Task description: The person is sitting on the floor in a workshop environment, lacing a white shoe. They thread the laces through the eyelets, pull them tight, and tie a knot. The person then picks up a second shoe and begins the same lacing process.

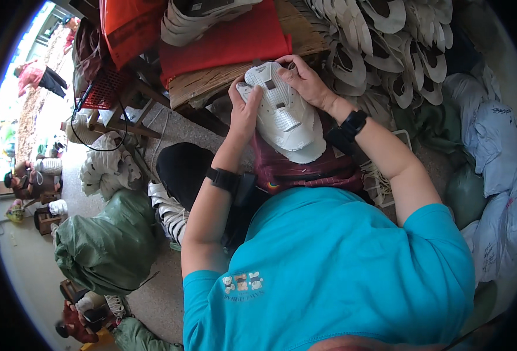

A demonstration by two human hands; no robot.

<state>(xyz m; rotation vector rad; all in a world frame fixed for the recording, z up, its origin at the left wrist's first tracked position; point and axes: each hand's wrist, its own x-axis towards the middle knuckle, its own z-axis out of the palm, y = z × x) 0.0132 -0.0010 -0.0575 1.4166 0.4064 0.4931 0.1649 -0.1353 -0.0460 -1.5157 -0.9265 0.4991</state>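
Note:
Between my two hands I hold a white shoe upper point(279, 111) with a perforated front, above my lap. My left hand point(248, 105) grips its left edge, the thumb lying on the perforated face. On the upper right edge, my right hand point(306, 82) has its thumb on the front and its fingers curled behind, where they are partly hidden. The rounded lower end of the upper hangs over a dark red cloth point(305, 172) on my lap. Just beyond my hands is the edge of a wooden table point(203, 88).
A red cloth point(229, 50) and a stack of pale shoe uppers point(182, 26) lie on the table. More uppers point(381, 47) hang at the far right. White sacks point(498, 146) line the right side; a green sack point(112, 240) stands left. Other people point(80, 324) sit farther left.

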